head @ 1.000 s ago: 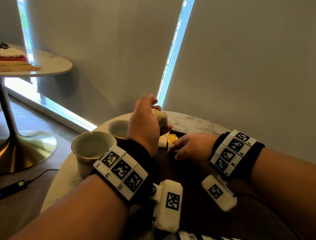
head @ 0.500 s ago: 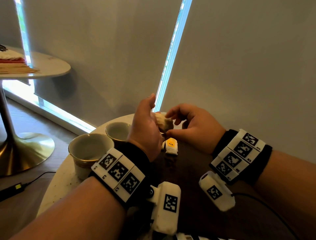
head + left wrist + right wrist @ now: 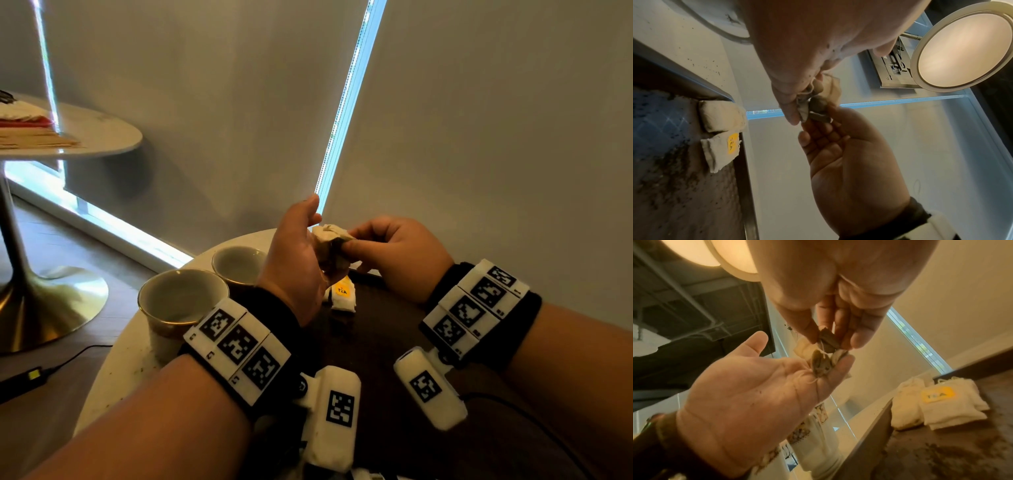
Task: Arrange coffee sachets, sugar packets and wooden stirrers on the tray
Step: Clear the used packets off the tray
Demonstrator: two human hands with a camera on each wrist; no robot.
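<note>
— Where are the hands?

— Both are raised above the far edge of the dark brown wooden tray (image 3: 383, 329); the left hand (image 3: 294, 263) stands palm inward, thumb up, and the right hand (image 3: 397, 257) meets it from the other side; between them is a bundle of small crumpled beige cloth sachets with thin strings (image 3: 330, 241).

— Who has hold of the bundle?

— Both; in the right wrist view the left hand (image 3: 748, 395) lies fairly open, palm up, the sachets (image 3: 822, 360) resting on its fingertips (image 3: 840, 366) with string trailing over the palm; the right hand (image 3: 838, 305) reaches down, thumb and fingers closed in a pinch on one of the sachets; the left wrist view shows the same pinch from the other side (image 3: 813, 104).

— And the rest of the sachets?

— Two lie on the tray at its far edge, touching one another; a white cloth sachet with a yellow "TEA" label (image 3: 343, 297) and a plain white cloth sachet (image 3: 721, 116) just beside it; dark crumbs are scattered over the tray surface (image 3: 674, 186).

— What else is on the round white marble table (image 3: 113, 373)?

— Two pale ceramic cups with gold-toned bands; the nearer cup (image 3: 181, 301) sits beside the left wrist, the farther cup (image 3: 238, 265) just behind it, both left of the tray.
</note>
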